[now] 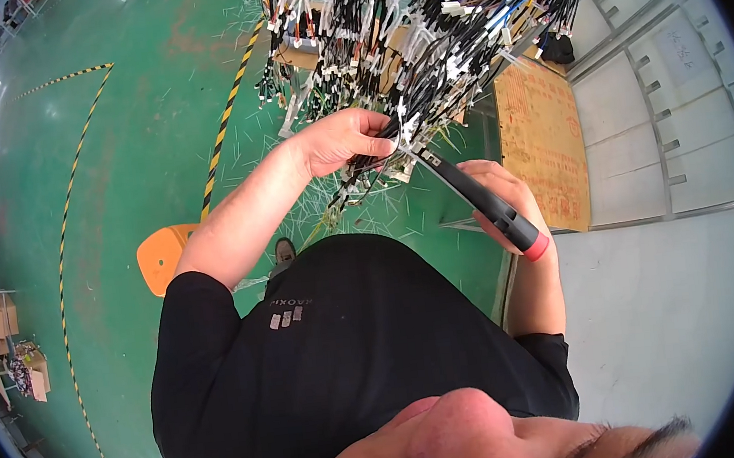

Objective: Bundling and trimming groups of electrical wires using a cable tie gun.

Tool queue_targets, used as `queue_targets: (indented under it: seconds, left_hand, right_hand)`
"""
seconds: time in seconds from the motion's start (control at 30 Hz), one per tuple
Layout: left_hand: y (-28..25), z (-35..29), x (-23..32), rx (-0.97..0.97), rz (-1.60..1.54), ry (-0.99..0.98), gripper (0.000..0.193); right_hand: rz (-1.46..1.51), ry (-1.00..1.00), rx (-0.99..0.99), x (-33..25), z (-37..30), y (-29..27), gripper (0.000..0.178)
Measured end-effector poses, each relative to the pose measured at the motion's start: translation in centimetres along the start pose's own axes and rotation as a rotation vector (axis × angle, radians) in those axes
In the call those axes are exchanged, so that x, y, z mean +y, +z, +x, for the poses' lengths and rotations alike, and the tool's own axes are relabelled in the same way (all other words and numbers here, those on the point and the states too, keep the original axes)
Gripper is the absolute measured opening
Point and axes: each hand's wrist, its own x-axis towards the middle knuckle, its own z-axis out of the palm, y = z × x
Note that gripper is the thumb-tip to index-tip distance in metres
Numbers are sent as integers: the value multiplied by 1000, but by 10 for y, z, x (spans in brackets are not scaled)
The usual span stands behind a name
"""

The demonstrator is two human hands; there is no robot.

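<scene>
Orange stool [164,255] on green floor [136,155]

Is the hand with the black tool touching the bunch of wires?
Apart. In the head view the right hand grips only the black tool's handle; green floor shows between it and the wires.

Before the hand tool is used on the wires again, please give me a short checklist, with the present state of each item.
1. Left hand grips the hanging bundle of black and white wires with connectors: ok.
2. Right hand holds the black-handled hand tool with a red end: ok.
3. Tool tip meets the wires just beside the left fingers: ok, but close to them.
4. Which single wire the tip is on: cannot tell.
5. Left fingers out of the tool's path: cannot tell.
6. Green floor littered with wire offcuts near the orange stool: not ok.
</scene>
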Motion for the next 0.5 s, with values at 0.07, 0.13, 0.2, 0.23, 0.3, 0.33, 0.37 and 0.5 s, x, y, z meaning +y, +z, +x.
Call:
queue_targets:
  seconds: [0.07,0.13,0.2,0.23,0.3,0.33,0.37,0.5]
  left_hand:
    - [1,0,1,12,13,5,36]
    - [0,0,1,24,26,10,37]
    - [-3,1,-1,-7,29,10,36]
    - [-3,2,-1,-9,28,11,36]
    - [-2,3,-1,9,46,23,35]
    - [-4,3,-1,9,46,24,35]
    - [-6,4,-1,-8,60,18,34]
    - [-7,4,-1,-18,75,-1,32]
  right_hand:
    - [-9,19,-2,-3,-1,0,39]
    - [-17,38,-3,-7,0,1,38]
    - [-44,72,33,-11,2,3,34]
    - [-46,73,32,-11,3,2,34]
    - [-67,48,18,-10,4,0,34]
    - [-67,48,17,-9,4,0,34]
    - [-53,39,12,-7,3,0,35]
    - [37,-4,-29,2,3,-1,38]
